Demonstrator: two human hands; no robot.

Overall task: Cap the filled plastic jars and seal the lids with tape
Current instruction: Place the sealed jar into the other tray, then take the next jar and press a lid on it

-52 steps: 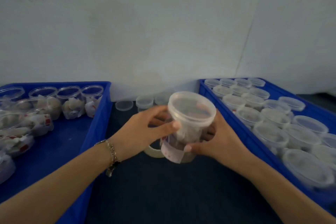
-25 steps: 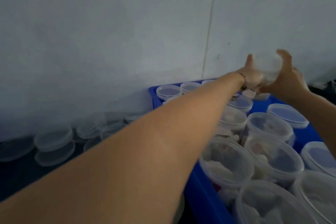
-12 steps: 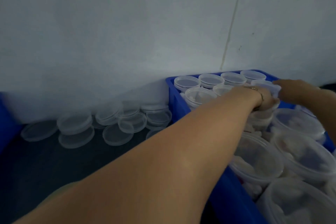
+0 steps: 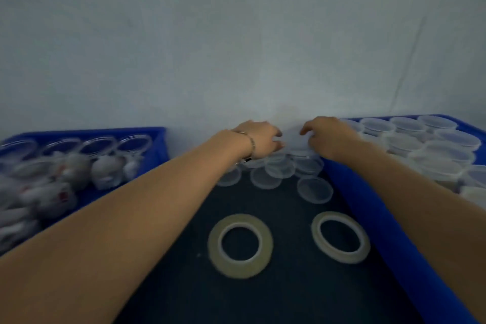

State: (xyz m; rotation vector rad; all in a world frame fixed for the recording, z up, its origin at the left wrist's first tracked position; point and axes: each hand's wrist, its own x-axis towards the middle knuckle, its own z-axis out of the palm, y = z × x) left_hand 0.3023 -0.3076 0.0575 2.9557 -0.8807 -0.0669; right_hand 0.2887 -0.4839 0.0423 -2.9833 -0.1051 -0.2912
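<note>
Both hands reach to the far edge of the dark surface (image 4: 263, 297), where loose clear lids (image 4: 278, 169) lie heaped against the wall between two blue crates. The left hand (image 4: 259, 139) and right hand (image 4: 328, 137) hover equally near, fingers curled over the topmost lids; whether either grips one cannot be told through blur. Uncapped filled jars (image 4: 105, 163) wait in the left crate (image 4: 157, 150), two tape rolls (image 4: 240, 244) nearer the body.

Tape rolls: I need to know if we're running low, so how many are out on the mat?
2. One tape roll lies flat below the left forearm; the other tape roll lies flat beside the right-hand blue crate. None looks hidden.
</note>
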